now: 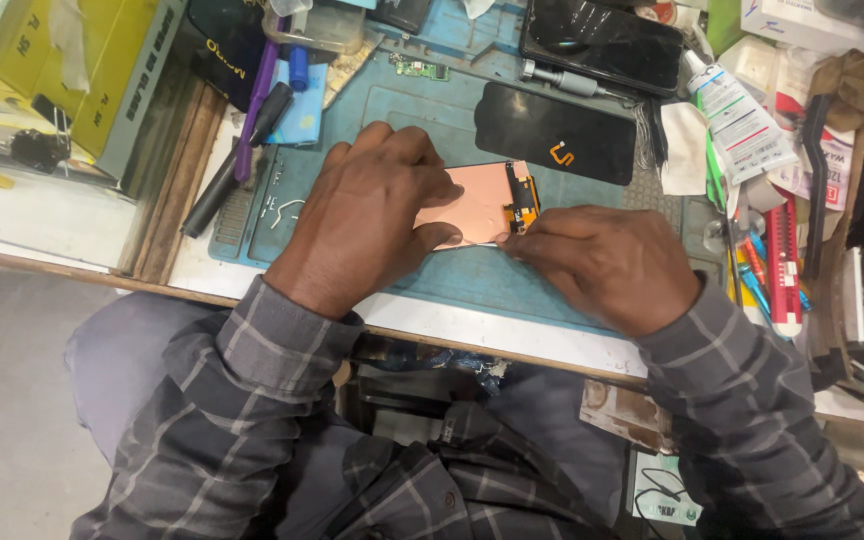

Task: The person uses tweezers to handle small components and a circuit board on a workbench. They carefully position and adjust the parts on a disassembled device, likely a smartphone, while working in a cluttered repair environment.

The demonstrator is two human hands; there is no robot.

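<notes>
A phone display panel (482, 200) lies back side up on the blue work mat (402, 110), copper-coloured with an orange flex cable at its right end. My left hand (367, 215) covers and grips its left part. Against the panel's lower right edge my right hand (612, 265) pinches with its fingertips. Whether those fingers hold a small tool is hidden.
A black screen glass (557, 132) lies just behind the panel, a black phone (602, 45) further back. A white tube (737, 115), red and blue tools (777, 270) crowd the right side. Black and purple pens (252, 120) lie left. A metal screwdriver (564, 80) rests on the mat.
</notes>
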